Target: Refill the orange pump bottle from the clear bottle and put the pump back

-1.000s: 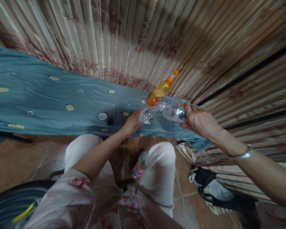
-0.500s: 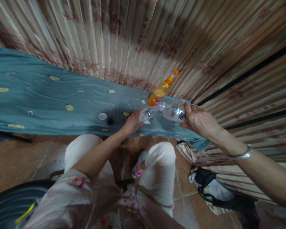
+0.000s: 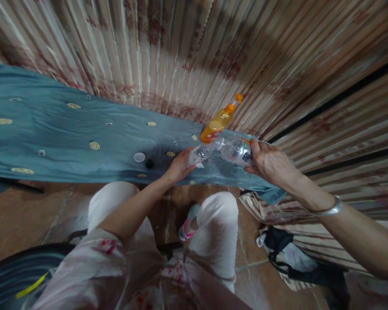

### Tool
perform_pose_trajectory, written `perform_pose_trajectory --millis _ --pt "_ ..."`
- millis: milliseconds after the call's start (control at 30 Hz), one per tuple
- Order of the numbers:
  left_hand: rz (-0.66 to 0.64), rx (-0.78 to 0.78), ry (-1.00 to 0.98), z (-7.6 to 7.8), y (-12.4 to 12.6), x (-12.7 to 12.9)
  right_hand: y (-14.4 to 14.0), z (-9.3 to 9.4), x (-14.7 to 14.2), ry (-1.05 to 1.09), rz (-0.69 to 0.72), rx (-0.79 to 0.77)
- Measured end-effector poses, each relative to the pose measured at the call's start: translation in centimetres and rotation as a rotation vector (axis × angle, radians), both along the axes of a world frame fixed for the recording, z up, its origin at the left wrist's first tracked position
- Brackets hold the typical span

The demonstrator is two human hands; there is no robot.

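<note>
Above the blue cloth [image 3: 84, 133], a small clear bottle [image 3: 204, 151] is gripped by the left hand [image 3: 180, 165], its mouth met by the neck of a larger clear bottle [image 3: 234, 150], which is tilted and clasped in the right hand [image 3: 271, 162]. Just behind, an orange bottle [image 3: 217, 122] stands against the striped curtain [image 3: 194, 56]. A white cap [image 3: 139, 157] and a dark cap [image 3: 149, 163] are seen left of the hands.
</note>
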State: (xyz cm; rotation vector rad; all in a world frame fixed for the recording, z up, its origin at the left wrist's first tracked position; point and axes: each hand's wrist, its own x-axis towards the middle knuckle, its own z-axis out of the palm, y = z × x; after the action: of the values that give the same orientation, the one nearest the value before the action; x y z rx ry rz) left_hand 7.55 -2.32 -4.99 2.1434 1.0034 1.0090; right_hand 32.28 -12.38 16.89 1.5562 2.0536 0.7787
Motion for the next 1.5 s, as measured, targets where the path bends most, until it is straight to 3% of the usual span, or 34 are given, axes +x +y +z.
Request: perform_pose_trajectory --millis 1500 --pt "0.003 0.004 -0.013 -0.13 0.00 -0.07 0.15 -0.07 -0.03 0.023 0.003 0.017"
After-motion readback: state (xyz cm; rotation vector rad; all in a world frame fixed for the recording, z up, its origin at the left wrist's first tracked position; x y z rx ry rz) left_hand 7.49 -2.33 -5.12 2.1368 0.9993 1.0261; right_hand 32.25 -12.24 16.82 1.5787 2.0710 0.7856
